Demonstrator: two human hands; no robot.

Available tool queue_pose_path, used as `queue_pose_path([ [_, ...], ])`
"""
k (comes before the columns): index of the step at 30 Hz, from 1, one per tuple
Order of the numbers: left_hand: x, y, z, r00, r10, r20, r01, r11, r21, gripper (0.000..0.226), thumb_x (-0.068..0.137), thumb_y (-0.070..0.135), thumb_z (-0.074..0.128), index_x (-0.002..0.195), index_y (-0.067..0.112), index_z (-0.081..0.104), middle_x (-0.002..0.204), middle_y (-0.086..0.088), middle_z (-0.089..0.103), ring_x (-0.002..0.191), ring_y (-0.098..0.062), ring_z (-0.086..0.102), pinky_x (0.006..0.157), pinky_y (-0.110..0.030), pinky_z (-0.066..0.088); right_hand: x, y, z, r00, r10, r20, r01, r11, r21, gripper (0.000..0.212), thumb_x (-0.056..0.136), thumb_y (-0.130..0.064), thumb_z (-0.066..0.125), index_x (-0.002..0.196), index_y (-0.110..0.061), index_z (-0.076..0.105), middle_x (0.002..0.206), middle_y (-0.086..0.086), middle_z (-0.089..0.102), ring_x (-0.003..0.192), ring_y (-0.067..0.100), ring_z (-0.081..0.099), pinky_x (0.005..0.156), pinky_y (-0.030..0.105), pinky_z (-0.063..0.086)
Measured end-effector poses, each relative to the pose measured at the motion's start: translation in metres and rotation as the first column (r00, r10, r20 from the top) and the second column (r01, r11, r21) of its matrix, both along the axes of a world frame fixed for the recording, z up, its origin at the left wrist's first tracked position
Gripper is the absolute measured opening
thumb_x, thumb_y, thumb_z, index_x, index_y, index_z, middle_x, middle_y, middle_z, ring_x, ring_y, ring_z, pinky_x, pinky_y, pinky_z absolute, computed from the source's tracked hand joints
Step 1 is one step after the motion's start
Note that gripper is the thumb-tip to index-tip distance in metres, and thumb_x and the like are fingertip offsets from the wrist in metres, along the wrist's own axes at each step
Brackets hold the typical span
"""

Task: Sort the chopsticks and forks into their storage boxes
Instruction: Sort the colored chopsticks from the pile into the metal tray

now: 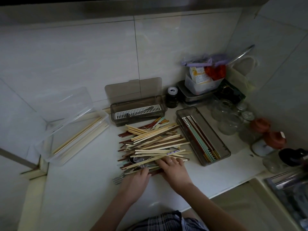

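A mixed heap of chopsticks (153,142), pale wood, dark brown and red, lies across the middle of the white countertop (80,189). Both hands work at its near edge. The left hand (136,180) has its fingers curled down at the heap's near edge, beside a metal fork (118,178) whose tines stick out leftward; whether it grips anything, I cannot tell. The right hand (173,169) lies flat with fingers spread on the near chopsticks, a ring visible. Clear storage box (73,130) at left, lid up, holds a few pale chopsticks. Smoky grey box (138,110) behind the heap, lid up, holds a metal utensil on its white slotted tray. Second grey box (203,135) at right holds coloured chopsticks. Glass jars (230,117) stand beyond it.
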State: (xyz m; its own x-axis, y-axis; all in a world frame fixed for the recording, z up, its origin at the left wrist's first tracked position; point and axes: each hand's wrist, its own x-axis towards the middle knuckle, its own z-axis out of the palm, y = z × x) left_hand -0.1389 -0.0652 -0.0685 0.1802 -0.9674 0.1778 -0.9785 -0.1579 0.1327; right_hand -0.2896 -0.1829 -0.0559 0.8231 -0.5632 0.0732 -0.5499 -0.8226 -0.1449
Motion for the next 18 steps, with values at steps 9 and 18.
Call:
queue_pose_path([
  [9,0.001,-0.009,0.015,0.99,0.04,-0.135,-0.037,0.999,0.028,0.035,0.085,0.056,0.039,0.087,0.026,0.056,0.066,0.01,0.063,0.054,-0.01,0.059,0.044,-0.024,0.044,-0.011,-0.015,0.001,0.983,0.165,0.078,-0.161,0.985,-0.061,0.033,0.07,-0.031,0.079,0.1,-0.03,0.066,0.085,-0.006,0.065,0.077,0.016,0.064,0.06,0.023,0.049],
  [18,-0.006,-0.032,0.042,0.792,0.263,-0.551,-0.464,0.847,-0.262,0.051,0.084,0.006,0.063,0.13,0.006,0.042,0.126,-0.013,0.049,0.115,-0.022,0.051,0.091,-0.025,0.044,-0.007,-0.027,0.034,0.996,-0.094,0.002,0.087,0.924,0.373,0.03,0.097,-0.051,0.035,0.106,-0.03,0.054,0.086,-0.003,0.062,0.077,0.018,0.059,0.057,0.03,0.038],
])
